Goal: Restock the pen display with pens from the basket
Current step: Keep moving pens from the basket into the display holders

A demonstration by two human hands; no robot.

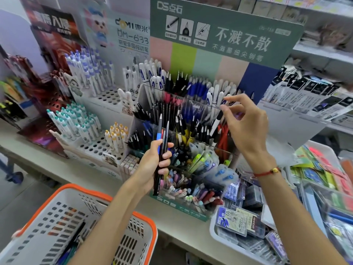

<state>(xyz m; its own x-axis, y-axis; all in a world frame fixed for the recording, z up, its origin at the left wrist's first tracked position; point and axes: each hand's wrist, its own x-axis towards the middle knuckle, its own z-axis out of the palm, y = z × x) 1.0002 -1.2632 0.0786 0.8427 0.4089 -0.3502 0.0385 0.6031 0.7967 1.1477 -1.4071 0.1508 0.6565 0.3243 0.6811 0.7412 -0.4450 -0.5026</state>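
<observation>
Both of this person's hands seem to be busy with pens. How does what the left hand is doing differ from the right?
The left hand grips a bundle of pens upright, low in front of the display; the right hand pinches a single white-and-black pen at its top, higher up over the display's compartments. The left fingers wrap round the bundle; the right's spare fingers are spread. Only the right wrist wears a red bracelet. Both hold pens over the same display.

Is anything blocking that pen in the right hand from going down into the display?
Nothing separate blocks it. The right hand pinches a white pen right above the clear display compartments; only the pens already standing there crowd the slot. The left hand, holding a bundle of pens, is off to the side.
</observation>
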